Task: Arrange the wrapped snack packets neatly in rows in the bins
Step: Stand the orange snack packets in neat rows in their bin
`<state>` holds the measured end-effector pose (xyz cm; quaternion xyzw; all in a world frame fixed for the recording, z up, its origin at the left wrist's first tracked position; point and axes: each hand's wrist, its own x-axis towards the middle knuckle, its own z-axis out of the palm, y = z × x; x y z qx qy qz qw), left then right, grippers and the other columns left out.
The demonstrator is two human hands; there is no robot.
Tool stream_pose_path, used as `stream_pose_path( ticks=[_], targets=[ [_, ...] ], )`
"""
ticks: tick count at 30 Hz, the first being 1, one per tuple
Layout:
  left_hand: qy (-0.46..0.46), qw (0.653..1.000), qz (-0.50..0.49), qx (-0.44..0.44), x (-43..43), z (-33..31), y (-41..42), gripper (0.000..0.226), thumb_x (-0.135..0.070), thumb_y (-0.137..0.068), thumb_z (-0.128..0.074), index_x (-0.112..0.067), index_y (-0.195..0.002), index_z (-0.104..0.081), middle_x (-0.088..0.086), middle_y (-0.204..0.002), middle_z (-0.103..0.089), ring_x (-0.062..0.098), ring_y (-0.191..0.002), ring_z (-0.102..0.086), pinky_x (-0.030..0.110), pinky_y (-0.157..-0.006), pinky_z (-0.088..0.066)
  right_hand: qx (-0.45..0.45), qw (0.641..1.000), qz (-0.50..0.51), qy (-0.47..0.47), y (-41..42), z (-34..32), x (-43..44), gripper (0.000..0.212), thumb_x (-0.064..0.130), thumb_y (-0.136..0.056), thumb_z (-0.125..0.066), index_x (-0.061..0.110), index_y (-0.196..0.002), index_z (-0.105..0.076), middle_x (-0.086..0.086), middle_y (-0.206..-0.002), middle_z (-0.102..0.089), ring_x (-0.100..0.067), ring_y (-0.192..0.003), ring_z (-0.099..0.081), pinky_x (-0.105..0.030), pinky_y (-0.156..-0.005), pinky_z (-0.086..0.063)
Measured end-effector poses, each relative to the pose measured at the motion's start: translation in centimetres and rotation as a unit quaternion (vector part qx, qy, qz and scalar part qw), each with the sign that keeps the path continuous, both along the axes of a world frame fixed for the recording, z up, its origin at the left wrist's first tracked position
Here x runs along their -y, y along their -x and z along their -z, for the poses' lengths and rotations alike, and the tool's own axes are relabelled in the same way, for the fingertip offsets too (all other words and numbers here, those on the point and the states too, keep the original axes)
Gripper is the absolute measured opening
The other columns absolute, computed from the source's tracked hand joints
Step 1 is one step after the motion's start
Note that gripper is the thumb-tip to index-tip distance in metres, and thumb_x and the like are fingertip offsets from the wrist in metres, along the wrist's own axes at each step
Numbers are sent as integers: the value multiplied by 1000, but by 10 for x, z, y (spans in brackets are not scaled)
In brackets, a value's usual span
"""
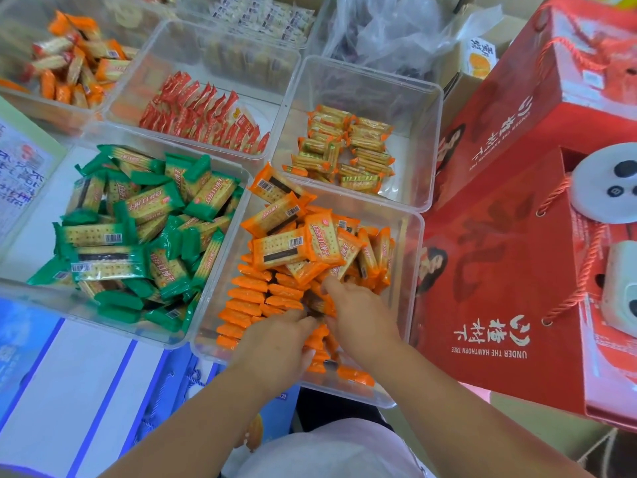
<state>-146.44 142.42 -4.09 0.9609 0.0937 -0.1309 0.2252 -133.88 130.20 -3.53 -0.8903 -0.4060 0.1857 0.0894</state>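
Two hands: in 6 o'clock bin (408, 298).
Left hand (275, 343): pinching orange packets (279, 244).
Right hand (362, 319): grip hidden.
Tip: stand edge-on, rows tight.

A person's left hand (275, 343) and right hand (362, 315) meet, fingers curled among upright rows of orange packets (293, 243) in a clear bin (410, 270) at centre frame. Loose green packets (138, 229) fill the bin at nine o'clock; red gift boxes (499, 270) stand at three o'clock.
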Motion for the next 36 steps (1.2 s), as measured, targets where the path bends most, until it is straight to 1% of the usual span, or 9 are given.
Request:
stream_pose_path(
  ticks=[4, 9, 12, 18, 24, 26, 30, 32, 36],
  targets=[
    [5, 1000, -2, -26, -1, -1, -1, 62, -53, -85, -68, -37, -141, -47, -11, -129, -52, 18, -111, -59, 33, -82, -52, -41, 998, 38, -12, -4, 2, -2, 52, 26, -79, -77, 34, -116, -42, 2, -98, -66, -25, -88, -64, -37, -64, -52],
    [-62, 997, 36, -43, -1, -7, -15, 48, -44, -84, -71, -30, -128, -55, -4, -118, -57, 22, -100, -62, 33, -72, -46, -112, 988, 108, -21, -9, 6, -8, 48, 29, -79, -77, 28, -114, -44, 3, -99, -66, -22, -89, -64, -35, -67, -52],
    [-82, 992, 83, -49, -3, -6, -20, 52, -46, -88, -67, -25, -134, -54, -1, -123, -55, 23, -106, -59, 36, -79, -49, -204, 958, 194, -63, -11, 8, -10, 48, 33, -75, -83, 24, -108, -49, 8, -96, -61, -15, -86, -60, -32, -68, -49],
    [4, 995, 80, -50, -14, 0, -7, 60, -47, -93, -62, -30, -148, -43, -7, -140, -39, 19, -114, -55, 33, -89, -47, -310, 915, 241, -89, -10, 7, -8, 45, 35, -72, -84, 33, -103, -52, 14, -103, -58, -4, -90, -55, -28, -68, -47],
    [71, 996, -32, 44, -8, -5, 9, 46, -38, -85, -72, -30, -129, -59, -10, -126, -55, 19, -98, -64, 27, -67, -45, -367, 876, 282, -140, -4, 12, 1, 32, 14, -80, -73, 31, -100, -54, 5, -97, -64, -10, -80, -63, -31, -68, -52],
    [60, 995, -31, 68, -6, -5, 12, 55, -36, -82, -75, -25, -133, -57, -5, -137, -52, 22, -100, -65, 28, -65, -49, -364, 881, 271, -130, -6, 13, 4, 30, 8, -82, -67, 27, -101, -53, -1, -93, -66, -15, -78, -64, -36, -71, -52],
    [8, 1000, 5, 0, -6, 1, 1, 79, -49, -90, -58, -24, -157, -25, -7, -166, -14, 21, -132, -45, 35, -95, -49, -372, 880, 266, -130, -5, 13, 9, 28, 7, -81, -63, 27, -99, -54, -3, -82, -68, -14, -61, -65, -30, -49, -50],
    [3, 1000, 21, -21, -8, 1, -5, 77, -49, -90, -57, -24, -156, -26, -6, -164, -19, 22, -131, -45, 36, -100, -47, -371, 871, 290, -140, 0, 15, 12, 26, 7, -82, -63, 27, -98, -56, -1, -80, -70, -17, -65, -68, -32, -53, -53],
    [2, 999, 39, -33, -8, 1, -11, 73, -46, -86, -62, -23, -149, -34, -6, -148, -37, 20, -119, -54, 37, -92, -50, -235, 891, 329, -205, 1, 15, 19, 22, 14, -86, -68, 33, -94, -62, 9, -88, -67, -10, -79, -64, -31, -67, -52]
  ],
)
